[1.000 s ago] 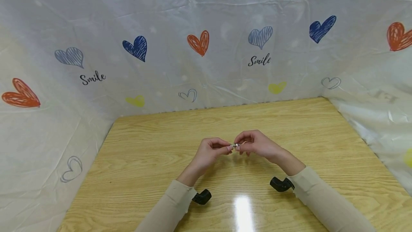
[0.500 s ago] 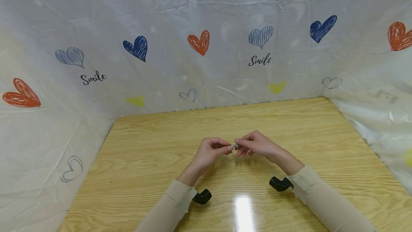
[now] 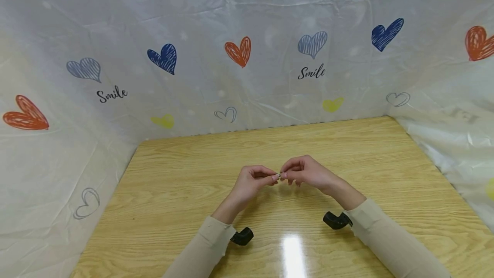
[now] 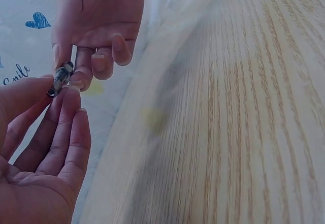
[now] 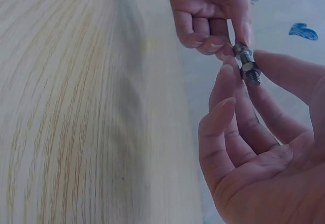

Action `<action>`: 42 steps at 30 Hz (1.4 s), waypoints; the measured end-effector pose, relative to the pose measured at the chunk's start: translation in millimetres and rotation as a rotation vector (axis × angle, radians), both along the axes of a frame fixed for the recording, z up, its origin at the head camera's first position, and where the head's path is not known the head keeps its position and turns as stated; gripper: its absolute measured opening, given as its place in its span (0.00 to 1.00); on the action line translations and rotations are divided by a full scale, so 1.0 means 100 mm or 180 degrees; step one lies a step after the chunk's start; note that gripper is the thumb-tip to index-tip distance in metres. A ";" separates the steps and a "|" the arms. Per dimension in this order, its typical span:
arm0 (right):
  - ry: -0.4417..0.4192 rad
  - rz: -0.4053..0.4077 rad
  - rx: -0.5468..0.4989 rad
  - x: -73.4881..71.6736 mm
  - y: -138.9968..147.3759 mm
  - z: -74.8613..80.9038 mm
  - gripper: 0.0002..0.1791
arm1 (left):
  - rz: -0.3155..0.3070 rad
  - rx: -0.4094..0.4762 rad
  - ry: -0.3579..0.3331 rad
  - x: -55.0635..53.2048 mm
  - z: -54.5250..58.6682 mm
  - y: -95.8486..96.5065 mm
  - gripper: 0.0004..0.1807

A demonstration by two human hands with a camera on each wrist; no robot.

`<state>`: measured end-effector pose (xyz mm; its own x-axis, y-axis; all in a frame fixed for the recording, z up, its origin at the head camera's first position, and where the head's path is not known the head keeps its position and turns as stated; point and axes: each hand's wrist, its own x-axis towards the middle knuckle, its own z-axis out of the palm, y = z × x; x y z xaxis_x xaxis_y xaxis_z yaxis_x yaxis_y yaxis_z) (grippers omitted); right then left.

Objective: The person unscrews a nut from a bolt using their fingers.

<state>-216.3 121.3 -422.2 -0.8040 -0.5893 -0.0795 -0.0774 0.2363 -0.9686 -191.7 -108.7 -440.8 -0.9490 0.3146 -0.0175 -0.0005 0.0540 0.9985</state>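
Note:
A small metal bolt (image 5: 246, 56) with a nut (image 5: 250, 68) on its thread is held between both hands over the middle of the table. My left hand (image 3: 251, 183) pinches the bolt's head between thumb and fingertips. From the other side, my right hand (image 3: 308, 173) has its thumb and fingers at the nut. In the right wrist view the threaded tip pokes out past the nut, between the right thumb and fingers. In the left wrist view the bolt (image 4: 60, 78) runs slanting from the left fingertips up to the right ones.
The hands are above a wood-grain table (image 3: 185, 209). A white curtain (image 3: 270, 98) printed with hearts stands behind it and along both sides. Black camera mounts (image 3: 242, 236) stick out from the sleeves.
The right thumb and fingers have shifted at the nut: the thumb was up half a second ago and is now back down. The left hand keeps its place on the bolt.

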 end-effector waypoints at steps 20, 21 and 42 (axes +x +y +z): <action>-0.0116 -0.0091 0.0134 0.02 -0.01 0.01 0.22 | -0.0004 0.0019 0.0007 0.01 0.00 0.01 0.07; -0.0106 -0.0067 0.0118 0.02 0.00 0.00 0.21 | -0.0010 0.0031 0.0013 0.01 0.00 0.01 0.07; -0.0045 -0.0024 0.0052 0.00 0.02 -0.01 0.18 | 0.0014 0.0014 -0.0018 -0.01 -0.01 0.02 0.08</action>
<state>-216.0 123.6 -423.0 -0.8072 -0.5817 -0.1005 -0.0619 0.2527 -0.9656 -192.5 -107.0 -442.2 -0.9504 0.3104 -0.0216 -0.0065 0.0495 0.9988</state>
